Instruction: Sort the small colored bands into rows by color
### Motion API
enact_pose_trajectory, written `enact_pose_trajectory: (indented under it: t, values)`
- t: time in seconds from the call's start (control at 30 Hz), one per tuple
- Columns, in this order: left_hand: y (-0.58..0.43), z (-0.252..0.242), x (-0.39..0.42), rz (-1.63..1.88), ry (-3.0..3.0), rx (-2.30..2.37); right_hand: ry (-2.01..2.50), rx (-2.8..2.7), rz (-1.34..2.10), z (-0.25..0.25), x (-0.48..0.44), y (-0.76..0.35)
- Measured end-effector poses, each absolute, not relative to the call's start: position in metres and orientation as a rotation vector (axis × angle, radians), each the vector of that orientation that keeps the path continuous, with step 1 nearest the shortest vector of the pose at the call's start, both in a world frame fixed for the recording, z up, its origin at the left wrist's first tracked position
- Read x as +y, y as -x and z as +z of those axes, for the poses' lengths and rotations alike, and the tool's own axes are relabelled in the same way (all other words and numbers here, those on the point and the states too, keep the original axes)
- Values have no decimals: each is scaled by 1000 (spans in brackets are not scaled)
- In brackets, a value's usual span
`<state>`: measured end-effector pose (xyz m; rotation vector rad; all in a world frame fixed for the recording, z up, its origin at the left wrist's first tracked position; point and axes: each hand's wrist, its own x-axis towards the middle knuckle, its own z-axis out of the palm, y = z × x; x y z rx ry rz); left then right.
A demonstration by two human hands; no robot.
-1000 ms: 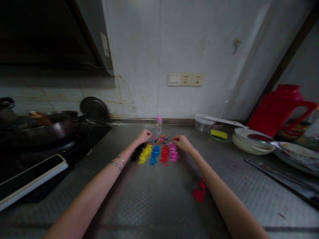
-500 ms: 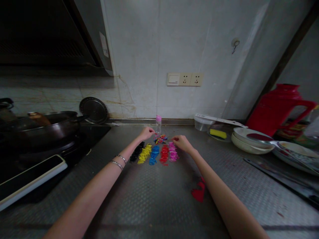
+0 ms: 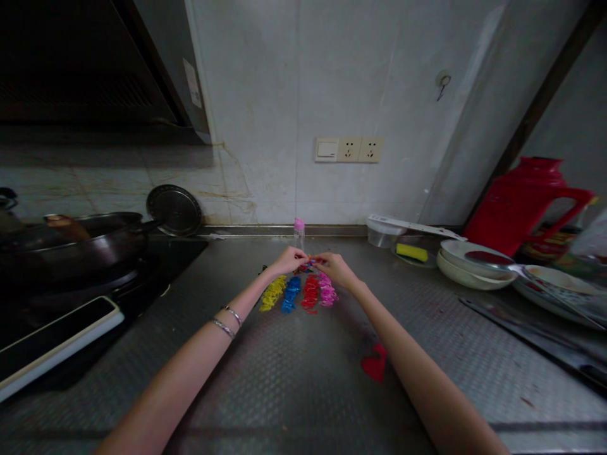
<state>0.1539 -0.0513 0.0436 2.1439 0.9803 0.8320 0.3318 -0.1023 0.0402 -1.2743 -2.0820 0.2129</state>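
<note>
My left hand (image 3: pixel 290 260) and my right hand (image 3: pixel 336 268) meet at their fingertips over a small mixed-colour heap (image 3: pixel 303 268) of what look like small rubber bands. Both hands are closed in a pinch; a speck of red shows between the fingertips, too small to name. Nearer me lie separate rows of the same bands: yellow (image 3: pixel 273 294), blue (image 3: pixel 291 294), red (image 3: pixel 310 293) and pink (image 3: pixel 327 289). A black row is mostly hidden behind my left hand and wrist. Just behind the heap stands a clear bottle with a pink cap (image 3: pixel 299 224).
A red heart-shaped piece (image 3: pixel 374 364) lies beside my right forearm. Rightward are a yellow sponge (image 3: pixel 411 253), a plastic tub (image 3: pixel 383 234), stacked bowls (image 3: pixel 474 273), a knife (image 3: pixel 526 335) and a red thermos jug (image 3: pixel 519 208). A pan (image 3: pixel 80 243) sits on the stove at left.
My hands were apart on either side of the mixed heap. They have moved inward and now meet over it, and my left hand and wrist now cover most of the black row.
</note>
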Motion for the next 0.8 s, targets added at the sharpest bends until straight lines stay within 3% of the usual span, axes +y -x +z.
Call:
enact_pose_trajectory:
  t: [0.33,0.8]
  values:
    - [-148,41,-58,861,-2119,982,1374,-2057,179,32,-97,-344]
    - [-154,39,-70,514,-2474,943,1387,-2028,188,21,-89,-351]
